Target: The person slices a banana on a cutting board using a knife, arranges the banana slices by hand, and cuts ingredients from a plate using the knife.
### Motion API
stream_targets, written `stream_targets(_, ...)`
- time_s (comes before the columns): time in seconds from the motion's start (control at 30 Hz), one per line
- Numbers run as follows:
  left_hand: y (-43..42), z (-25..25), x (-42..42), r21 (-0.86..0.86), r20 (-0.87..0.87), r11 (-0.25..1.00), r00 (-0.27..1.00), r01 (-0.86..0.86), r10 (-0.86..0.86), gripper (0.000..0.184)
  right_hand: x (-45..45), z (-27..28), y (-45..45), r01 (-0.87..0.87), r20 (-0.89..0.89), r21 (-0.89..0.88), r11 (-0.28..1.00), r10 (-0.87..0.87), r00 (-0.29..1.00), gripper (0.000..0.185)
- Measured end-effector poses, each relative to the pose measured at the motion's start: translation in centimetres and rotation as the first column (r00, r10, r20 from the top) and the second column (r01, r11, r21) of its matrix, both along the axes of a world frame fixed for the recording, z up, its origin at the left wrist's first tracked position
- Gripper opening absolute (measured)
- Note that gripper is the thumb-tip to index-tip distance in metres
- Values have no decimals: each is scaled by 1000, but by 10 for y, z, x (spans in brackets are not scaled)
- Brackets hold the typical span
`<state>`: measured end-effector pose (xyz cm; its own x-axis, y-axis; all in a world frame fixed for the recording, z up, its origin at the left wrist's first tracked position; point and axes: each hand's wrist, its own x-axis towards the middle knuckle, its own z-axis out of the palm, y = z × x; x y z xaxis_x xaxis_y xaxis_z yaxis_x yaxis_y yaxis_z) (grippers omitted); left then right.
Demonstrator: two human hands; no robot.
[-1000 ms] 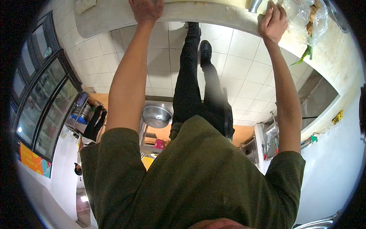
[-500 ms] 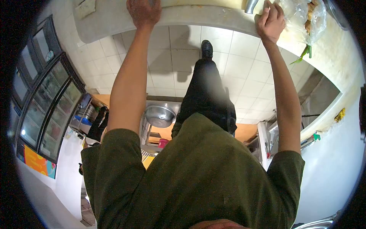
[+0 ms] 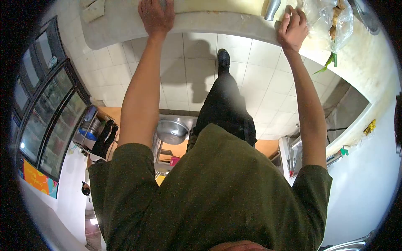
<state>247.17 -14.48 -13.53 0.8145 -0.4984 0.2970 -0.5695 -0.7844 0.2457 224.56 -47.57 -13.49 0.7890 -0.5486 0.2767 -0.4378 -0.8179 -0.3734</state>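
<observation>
as pale floor tiles spread out below, a broad counter bends across the top of the view and down its right side, its creamy top marked with yellowish patches and its thick front edge a duller grey, scuffed in places. at left stands a dark-framed cabinet with glass doors. a person at the counter wears an olive-green shirt and black trousers. a clear plastic bag, crumpled and shiny, lies on the countertop at upper right, with brown, lumpy contents showing through it. a steel bowl, round and gleaming, sits lower in the view, well apart from the counter. the person's left hand is on the counter's front edge, back of the hand up; its fingers run up to the top border, and whether they are spread or closed around something cannot be told. the right hand touches the same edge farther along, near the bag, its fingers loosely bent; whether they grip anything is unclear. just left of the right hand, a curved, silvery metal piece juts in from the top border, the rest of it out of view. smallest of all, a thin green leaf pokes out below the bag, narrow and bright, its tip crossing over the counter's edge.
</observation>
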Motion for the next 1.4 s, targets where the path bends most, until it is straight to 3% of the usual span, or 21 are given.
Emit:
stream_targets(0.53, 0, 0, -5, 7, -59, 999, 998, -35, 36, 51, -5, -8, -4, 17, 4, 101, 995, -18, 1000, 39)
stream_targets(1.03, -1, 7, -2, -30, -121, 999, 992, -25, 21, 51, -3, -10, -5, 21, -34, 36, 999, -20, 999, 39)
stream_targets(1.13, 4, 1, -2, 20, -88, 1000, 996, -15, 17, 66, -8, -7, -3, 13, -53, 20, 1000, -12, 999, 37)
stream_targets(1.23, -1, -3, 0, -79, -68, 997, 998, -5, -1, 50, -3, -3, -3, 1, -29, 5, 1000, -1, 1000, 36)
stream_targets(1.4, -1, -2, -1, -98, -191, 993, 980, -70, 50, 54, 0, 7, -3, 0, -135, 23, 1000, 3, 991, 38)
